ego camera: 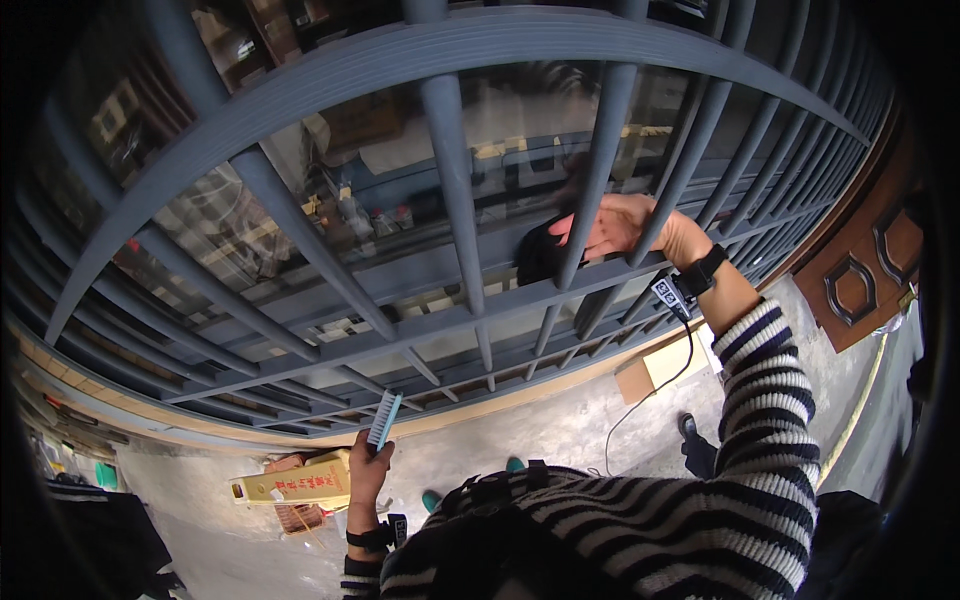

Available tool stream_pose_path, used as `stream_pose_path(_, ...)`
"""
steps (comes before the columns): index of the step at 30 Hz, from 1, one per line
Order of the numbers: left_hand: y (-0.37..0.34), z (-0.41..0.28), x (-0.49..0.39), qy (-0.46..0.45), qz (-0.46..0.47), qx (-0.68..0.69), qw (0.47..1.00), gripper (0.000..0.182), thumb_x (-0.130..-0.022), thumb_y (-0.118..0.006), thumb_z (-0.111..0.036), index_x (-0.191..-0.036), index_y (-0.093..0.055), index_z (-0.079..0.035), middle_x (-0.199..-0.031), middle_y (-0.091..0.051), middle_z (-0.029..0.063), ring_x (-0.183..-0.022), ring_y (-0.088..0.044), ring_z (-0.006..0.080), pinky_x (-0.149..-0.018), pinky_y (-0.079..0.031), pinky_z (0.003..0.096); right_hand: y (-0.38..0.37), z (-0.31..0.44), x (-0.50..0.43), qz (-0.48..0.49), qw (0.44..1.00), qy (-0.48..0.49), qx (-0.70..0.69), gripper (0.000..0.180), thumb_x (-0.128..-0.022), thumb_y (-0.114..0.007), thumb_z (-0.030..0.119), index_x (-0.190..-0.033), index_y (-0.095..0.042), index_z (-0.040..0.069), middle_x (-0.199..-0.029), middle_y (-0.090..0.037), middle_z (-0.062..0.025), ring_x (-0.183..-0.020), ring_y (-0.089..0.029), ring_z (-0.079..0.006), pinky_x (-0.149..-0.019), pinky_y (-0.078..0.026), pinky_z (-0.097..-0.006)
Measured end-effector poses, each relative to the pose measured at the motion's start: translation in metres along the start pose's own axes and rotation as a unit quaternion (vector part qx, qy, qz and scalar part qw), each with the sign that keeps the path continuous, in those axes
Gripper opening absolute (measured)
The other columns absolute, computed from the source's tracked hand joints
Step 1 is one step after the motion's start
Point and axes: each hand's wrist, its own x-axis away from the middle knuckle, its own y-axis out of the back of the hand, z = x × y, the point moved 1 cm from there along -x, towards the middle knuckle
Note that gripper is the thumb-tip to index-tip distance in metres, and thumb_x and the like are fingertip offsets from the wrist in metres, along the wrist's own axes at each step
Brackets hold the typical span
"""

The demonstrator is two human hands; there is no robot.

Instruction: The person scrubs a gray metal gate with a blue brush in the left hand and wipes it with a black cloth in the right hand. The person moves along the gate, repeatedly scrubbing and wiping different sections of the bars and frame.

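My left hand (pixel 367 466) is closed around a light-blue brush (pixel 385 420) with pale bristles, held below the window's lower bars. My right hand (pixel 619 225) reaches between the grey metal bars of a window grille (pixel 454 180). Its fingers lie over a dark cloth-like thing (pixel 540 251) against the window frame behind the bars; whether they grip it I cannot tell. Glass behind the grille shows reflections and indistinct things inside. Each wrist wears a black strap with a small device, the right one with a cable hanging from it.
On the concrete floor stand a yellow box (pixel 300 480) bearing writing, a wicker basket (pixel 298 517) and an open cardboard box (pixel 664 364). A carved wooden door (pixel 855 285) is at the right. Another person's leg (pixel 697 450) shows near the cable; a dark-clothed shape is at lower left.
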Motion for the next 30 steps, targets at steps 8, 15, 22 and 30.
stream_pose_path(8, 0.003, 0.001, 0.007, 0.035, -0.011, -0.05, 0.998, 0.031, -0.085, -0.068, -0.009, -0.113, -0.057, 0.0, -0.067, -0.057, 0.0004, -0.055, -0.052, 0.0089, -0.05, -0.042, 0.0252, 0.008, -0.009, -0.033, 0.118, 0.992, -0.033, -0.002, 0.062, -0.107, -0.033, 0.042, -0.144, -0.039, -0.007, -0.14, -0.054, -0.0186, -0.129, -0.054, -0.0242, -0.112, -0.041, -0.0399)
stream_pose_path(15, -0.001, 0.004, -0.006, -0.041, -0.019, -0.075, 0.996, 0.041, -0.086, -0.072, -0.017, -0.121, -0.058, -0.002, -0.075, -0.061, 0.0089, -0.066, -0.057, 0.016, -0.061, -0.047, 0.0325, 0.01, -0.006, 0.018, 0.043, 0.99, 0.129, 0.048, 0.057, -0.096, -0.057, 0.051, -0.141, -0.052, 0.016, -0.137, -0.055, -0.0241, -0.114, -0.064, -0.0327, -0.096, -0.054, -0.0486)
stream_pose_path(22, -0.001, -0.009, -0.006, -0.038, -0.029, -0.097, 0.994, 0.044, -0.083, -0.072, -0.022, -0.122, -0.059, -0.005, -0.084, -0.067, 0.0158, -0.077, -0.067, 0.0294, -0.07, -0.052, 0.0377, 0.029, -0.022, 0.059, -0.326, 0.931, 0.127, 0.102, 0.062, -0.092, -0.061, 0.056, -0.119, -0.066, 0.001, -0.113, -0.07, -0.014, -0.101, -0.068, -0.0217, -0.075, -0.059, -0.0316)
stream_pose_path(30, 0.017, -0.005, -0.006, -0.092, -0.043, -0.088, 0.991, 0.036, -0.086, -0.071, -0.018, -0.117, -0.057, -0.003, -0.077, -0.059, 0.0051, -0.07, -0.057, 0.0145, -0.065, -0.047, 0.0298, -0.001, -0.062, 0.132, -0.523, 0.704, 0.459, 0.141, 0.046, -0.102, -0.051, 0.028, -0.141, -0.051, 0.005, -0.144, -0.051, -0.0133, -0.134, -0.047, -0.0244, -0.113, -0.033, -0.0397)
